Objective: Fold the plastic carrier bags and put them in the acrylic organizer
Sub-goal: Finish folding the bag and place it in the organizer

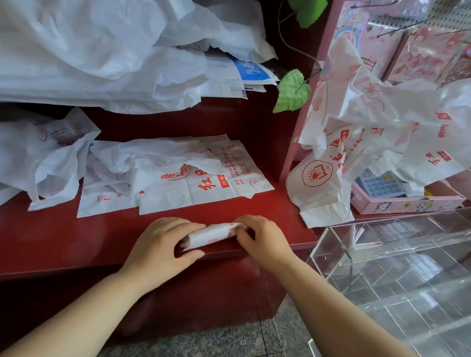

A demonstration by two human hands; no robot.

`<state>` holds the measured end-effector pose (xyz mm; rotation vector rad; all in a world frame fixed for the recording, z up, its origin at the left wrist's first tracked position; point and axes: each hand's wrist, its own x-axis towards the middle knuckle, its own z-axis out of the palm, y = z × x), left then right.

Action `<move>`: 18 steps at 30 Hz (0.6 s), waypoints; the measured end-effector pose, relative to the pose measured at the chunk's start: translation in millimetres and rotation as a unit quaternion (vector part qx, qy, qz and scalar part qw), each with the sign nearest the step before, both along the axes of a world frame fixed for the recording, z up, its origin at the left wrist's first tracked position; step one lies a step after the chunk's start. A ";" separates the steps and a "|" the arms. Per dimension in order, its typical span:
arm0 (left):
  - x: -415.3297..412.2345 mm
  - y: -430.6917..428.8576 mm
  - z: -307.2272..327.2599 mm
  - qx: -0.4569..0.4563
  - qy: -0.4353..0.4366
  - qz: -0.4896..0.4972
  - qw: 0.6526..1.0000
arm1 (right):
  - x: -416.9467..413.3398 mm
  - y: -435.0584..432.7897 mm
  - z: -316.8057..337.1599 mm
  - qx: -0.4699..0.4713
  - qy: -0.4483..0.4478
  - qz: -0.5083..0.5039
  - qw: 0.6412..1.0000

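White bag [213, 234], right hand [264, 240] hides end

Ends of folded bag [213, 235] under left hand [161, 245] and right hand [264, 239]

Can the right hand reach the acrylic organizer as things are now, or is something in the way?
Probably yes. The acrylic organizer stands close beside the right hand, with nothing visible between them. However, that hand and the left hand both pinch the folded bag, so it is occupied.
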<state>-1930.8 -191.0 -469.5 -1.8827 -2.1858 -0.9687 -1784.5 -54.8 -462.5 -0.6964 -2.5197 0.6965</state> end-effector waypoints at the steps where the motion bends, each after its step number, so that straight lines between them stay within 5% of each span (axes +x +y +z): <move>1: 5.0 0.7 2.3 0.020 -0.027 -0.002 0.999 | 3.4 -2.4 0.1 -0.030 0.007 -0.002 1.000; 6: 23.0 8.4 13.3 0.035 -0.139 0.001 0.990 | 26.0 -15.2 8.0 -0.115 0.048 -0.008 0.992; 11: 53.6 30.0 41.4 -0.012 -0.164 0.060 0.984 | 86.0 17.8 23.5 0.060 0.085 -0.156 0.982; 15: 92.4 69.8 59.8 -0.012 -0.165 0.056 0.985 | 153.4 73.0 29.2 0.110 -0.040 -0.289 0.950; 18: 123.0 107.5 65.7 -0.017 -0.196 0.027 0.980 | 179.0 92.7 32.4 0.100 -0.080 -0.274 0.953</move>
